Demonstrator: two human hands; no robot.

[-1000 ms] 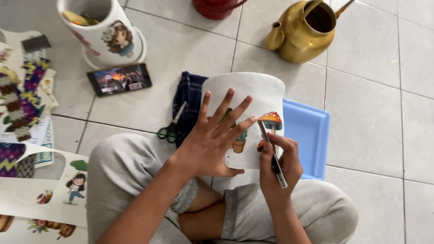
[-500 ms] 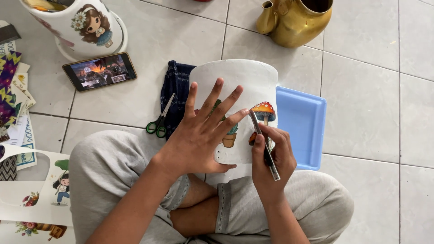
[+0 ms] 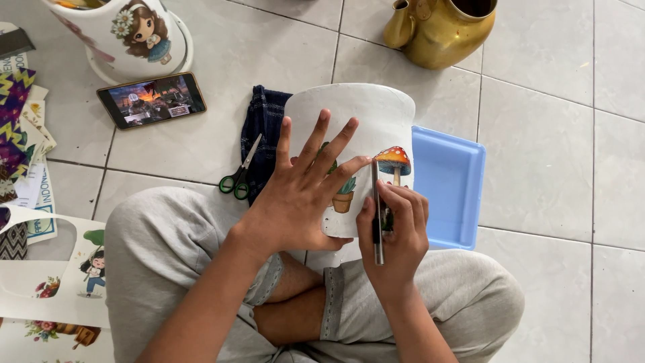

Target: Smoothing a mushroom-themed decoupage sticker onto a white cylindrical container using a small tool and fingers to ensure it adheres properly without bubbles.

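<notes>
A person sits cross-legged on a tiled floor (image 3: 557, 148) with a white pot (image 3: 363, 114) lying across the lap. The left hand (image 3: 302, 195) is spread flat, fingers apart, pressing on the pot's side over a sticker of a potted plant (image 3: 345, 193). The right hand (image 3: 396, 235) is closed around a thin metal tool (image 3: 376, 215), its upper end touching the pot just beside a red mushroom sticker (image 3: 394, 161). Just right of the pot lies a shallow blue tray (image 3: 450, 188); just left of it, a dark checked cloth (image 3: 263, 128) and green-handled scissors (image 3: 238, 176). Farther left of the pot, a phone (image 3: 151, 99) with a lit screen lies near a second white pot (image 3: 134, 33) decorated with a cartoon girl. Sheets of stickers (image 3: 60, 282) lie at the far left. Beyond the pot stands a brass-coloured watering can (image 3: 437, 30).
</notes>
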